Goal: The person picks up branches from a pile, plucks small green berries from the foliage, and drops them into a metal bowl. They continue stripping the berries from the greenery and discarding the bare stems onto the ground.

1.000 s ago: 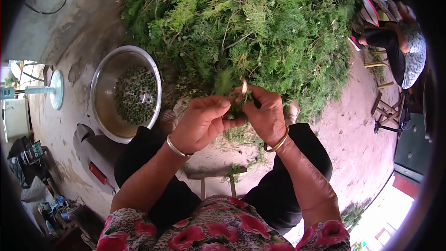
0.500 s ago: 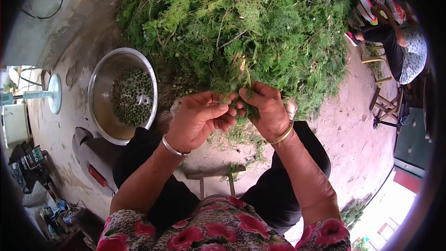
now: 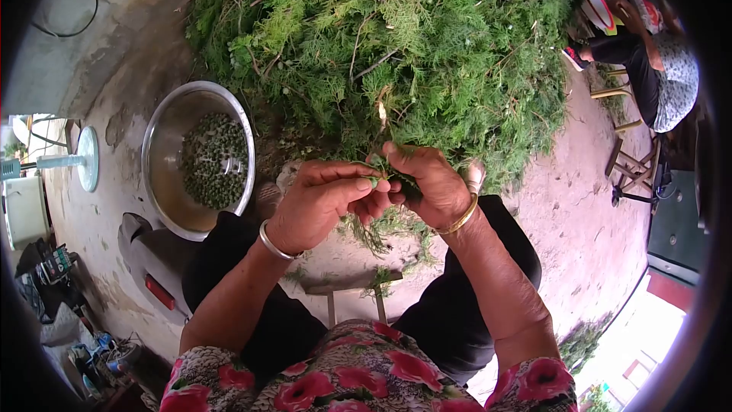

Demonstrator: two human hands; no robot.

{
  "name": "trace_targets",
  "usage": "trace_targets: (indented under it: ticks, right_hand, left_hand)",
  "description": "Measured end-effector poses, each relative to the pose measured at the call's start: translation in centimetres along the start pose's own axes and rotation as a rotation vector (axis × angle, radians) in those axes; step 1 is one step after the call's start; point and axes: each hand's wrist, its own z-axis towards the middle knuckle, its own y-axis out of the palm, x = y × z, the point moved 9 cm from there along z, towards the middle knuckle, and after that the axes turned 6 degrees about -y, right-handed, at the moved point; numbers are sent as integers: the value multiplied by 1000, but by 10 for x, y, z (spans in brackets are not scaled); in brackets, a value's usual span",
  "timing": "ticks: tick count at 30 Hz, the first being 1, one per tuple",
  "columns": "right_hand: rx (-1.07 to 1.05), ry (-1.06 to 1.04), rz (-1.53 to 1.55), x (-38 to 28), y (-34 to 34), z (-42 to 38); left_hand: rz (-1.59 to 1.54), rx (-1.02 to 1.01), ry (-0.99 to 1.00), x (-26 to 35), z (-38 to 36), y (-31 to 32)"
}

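Observation:
My left hand (image 3: 316,202), with a silver bangle at the wrist, pinches a small green piece at the end of an evergreen sprig (image 3: 375,181). I cannot make out whether that piece is a cone or foliage. My right hand (image 3: 433,187), wearing a gold-coloured bangle, is closed around the sprig, its thumb on top. The fingertips of both hands nearly meet. Just beyond them lies a large heap of cut evergreen branches (image 3: 442,53). Left of my hands, a shiny metal basin (image 3: 156,156) holds many small grey-green cones (image 3: 216,160).
A low wooden stool or frame (image 3: 354,284) stands between my knees, with green scraps around it. A pale blue fan (image 3: 88,159) is at the left. Another person (image 3: 671,80) sits at the upper right, near a folding stool (image 3: 637,172). Cluttered items (image 3: 84,343) fill the lower left.
My hands have drawn closer together, and the sprig is lower and more enclosed by the fingers. My right thumb has shifted left over it. The view has moved slightly.

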Motion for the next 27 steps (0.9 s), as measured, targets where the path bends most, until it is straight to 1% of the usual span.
trace_targets:
  ticks: [1, 3, 5, 6, 8, 9, 10, 11, 12, 14, 15, 16, 17, 18, 20, 21, 22, 24, 25, 26, 27]
  right_hand:
    - [-10, 0, -46, 0, -1, 1]
    - [-5, -42, -3, -3, 0, 3]
    - [1, -83, 41, -7, 2, 2]
    - [21, -113, 75, -13, 4, 0]
    - [40, -141, 109, -14, 3, 0]
    - [-25, -174, 66, -13, 6, 2]
    - [-91, -208, 23, -12, 11, 2]
    - [-92, -206, 23, -11, 13, 1]
    - [-63, -176, 39, -8, 14, -1]
    - [-44, -142, 52, -8, 18, -4]
    - [-31, -150, -10, -13, 20, -7]
    - [-15, -164, -68, -17, 19, -7]
    - [-19, -156, -12, -14, 16, -5]
    - [-10, -162, -5, -15, 14, -4]
    - [2, -214, -76, -22, 13, -4]
    - [9, -240, -161, -27, 12, -5]
    - [10, -237, -160, -25, 11, -5]
    - [32, -273, -216, -26, 8, -4]
    - [32, -274, -217, -24, 7, -3]
    - [82, -290, -307, -24, 1, -3]
    - [131, -304, -396, -24, -4, -2]
  left_hand:
    - [13, -13, -10, 0, 0, 0]
    - [27, -27, -23, -2, 0, 0]
    - [37, 47, -57, -7, 1, -8]
    - [37, 46, -58, -9, 2, -9]
    - [25, 200, -75, -14, 2, -25]
    - [25, 201, -75, -14, 2, -24]
    - [38, 280, -87, -15, 1, -29]
    - [51, 361, -100, -16, -2, -34]
    - [48, 364, -99, -19, 0, -36]
    - [267, 518, 73, -4, -2, -52]
    - [266, 528, 78, 0, -2, -56]
    - [120, 514, 101, 5, 1, -62]
    - [-20, 489, 119, 8, 3, -65]
    - [-13, 480, 112, 10, 3, -63]
    - [-123, 241, 181, 21, 3, -37]
    - [-126, 230, 183, 25, 1, -27]
    - [-128, 231, 180, 22, 1, -29]
    - [17, 157, 121, 14, 5, -24]
    - [218, 214, 88, 11, 5, -24]
    - [219, 212, 90, 10, 6, -21]
    - [477, 231, 171, 17, 5, -15]
